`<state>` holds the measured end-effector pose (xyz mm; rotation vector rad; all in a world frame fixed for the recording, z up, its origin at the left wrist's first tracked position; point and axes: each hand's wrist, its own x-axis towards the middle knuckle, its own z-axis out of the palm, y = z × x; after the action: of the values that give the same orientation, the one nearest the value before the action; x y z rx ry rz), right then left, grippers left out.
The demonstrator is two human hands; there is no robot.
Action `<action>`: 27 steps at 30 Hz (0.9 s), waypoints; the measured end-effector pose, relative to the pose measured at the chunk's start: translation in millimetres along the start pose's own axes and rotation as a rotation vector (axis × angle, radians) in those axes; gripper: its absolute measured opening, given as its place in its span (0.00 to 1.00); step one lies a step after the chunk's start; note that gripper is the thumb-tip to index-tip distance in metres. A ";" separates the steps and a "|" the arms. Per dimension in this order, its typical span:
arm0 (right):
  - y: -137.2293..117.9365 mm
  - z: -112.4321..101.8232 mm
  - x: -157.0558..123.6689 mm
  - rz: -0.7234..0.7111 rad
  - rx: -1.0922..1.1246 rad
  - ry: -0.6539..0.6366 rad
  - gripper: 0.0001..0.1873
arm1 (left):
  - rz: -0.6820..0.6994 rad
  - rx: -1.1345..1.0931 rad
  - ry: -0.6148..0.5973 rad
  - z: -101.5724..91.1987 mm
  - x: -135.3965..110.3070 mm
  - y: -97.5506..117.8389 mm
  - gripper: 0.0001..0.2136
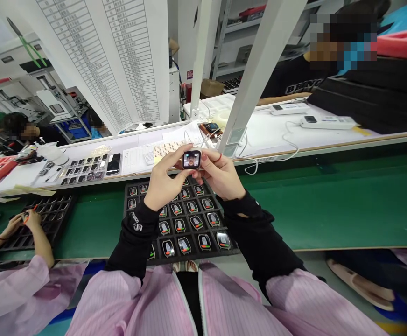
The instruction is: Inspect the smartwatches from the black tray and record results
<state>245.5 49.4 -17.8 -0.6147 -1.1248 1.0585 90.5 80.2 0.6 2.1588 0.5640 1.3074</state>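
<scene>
Watch: small square body, no strap, screen lit. It sits at centre frame, raised above the tray and tilted so the screen faces me.

Left hand: fingers pinch the watch's left edge, thumb below and index along the top. Right hand: fingertips pinch the right edge from the other side. Both grips are closed on the case sides; nothing touches the glass.

Handling, my judgement:
- Light; two fingertips per side carry it easily.
- Rigid case, no flex to allow for.
- Glossy front, likely slippery and quick to smudge or scratch, so I hold it by the side walls only.
- Fragile if dropped. It hangs over the tray of other units, so a slip would strike those as well.

Surroundings: the black tray lies on the green belt at lower centre, its pockets filled with similar units showing lit screens. A white counter runs behind the belt, with cables and chargers on it. At lower left, another person's hand works over a second tray, well apart from mine.
</scene>
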 end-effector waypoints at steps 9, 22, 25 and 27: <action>-2.3 1.2 -6.7 0.021 -0.007 0.008 0.21 | -0.005 0.004 0.000 0.1 -5.5 8.1 0.24; -2.3 -2.7 -10.4 0.046 0.033 0.005 0.22 | -0.021 0.034 -0.009 2.2 -7.9 15.3 0.24; -0.8 -2.9 -9.0 0.052 0.029 0.016 0.23 | -0.033 0.031 -0.011 1.8 -7.1 13.5 0.24; 0.2 -2.4 -7.9 0.058 0.033 0.019 0.23 | -0.042 0.032 -0.012 1.1 -6.8 12.4 0.24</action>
<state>247.2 42.6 -22.0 -0.6333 -1.0762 1.1164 89.4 66.4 3.6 2.1677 0.6267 1.2705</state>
